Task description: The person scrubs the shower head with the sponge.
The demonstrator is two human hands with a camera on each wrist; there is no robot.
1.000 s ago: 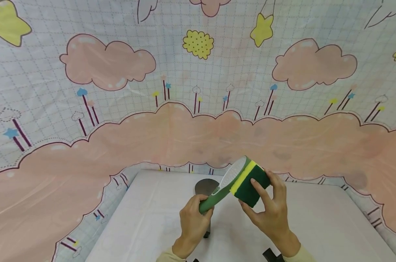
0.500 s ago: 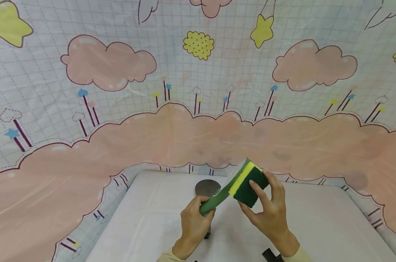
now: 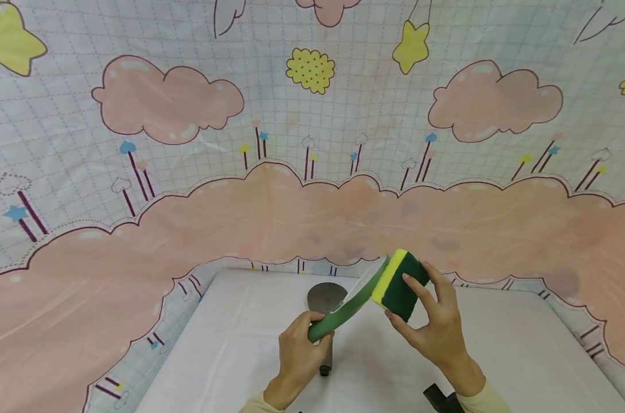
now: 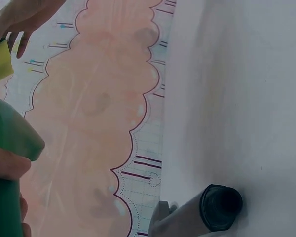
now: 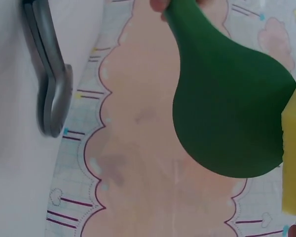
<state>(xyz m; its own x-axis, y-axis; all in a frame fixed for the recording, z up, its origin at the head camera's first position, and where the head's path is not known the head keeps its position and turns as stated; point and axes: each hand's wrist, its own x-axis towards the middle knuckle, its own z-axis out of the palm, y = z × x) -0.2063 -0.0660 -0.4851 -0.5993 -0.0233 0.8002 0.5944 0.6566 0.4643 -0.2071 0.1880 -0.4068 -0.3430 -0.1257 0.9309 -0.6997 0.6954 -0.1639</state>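
- A printed backdrop of pink clouds and yellow stars is filling the upper part of the head view, and a white tabletop is lying across the lower middle.
- Left of centre at the bottom, the left hand is curling its grip tight round the handle of a green paddle-shaped scoop, holding it slanted up towards the right, clear of the tabletop.
- In the left wrist view the same green handle is showing at the left edge, with the fingers wrapping it.
- Just behind that hand, a dark round-headed tool is lying on the tabletop, apart from both hands.
- Right of centre, the right hand is pinching a green-and-yellow sponge between thumb and fingers, its yellow side pressing against the scoop's head.
- The right wrist view is showing the scoop's rounded green back filling the upper right, the yellow foam touching its right edge.
- Judging from this, the wiping looks to be under way; how much of the scoop is already cleaned cannot be told, since no dirt or suds are showing.
- At the bottom right, a dark object is poking in beside the right sleeve; what it is cannot be told.
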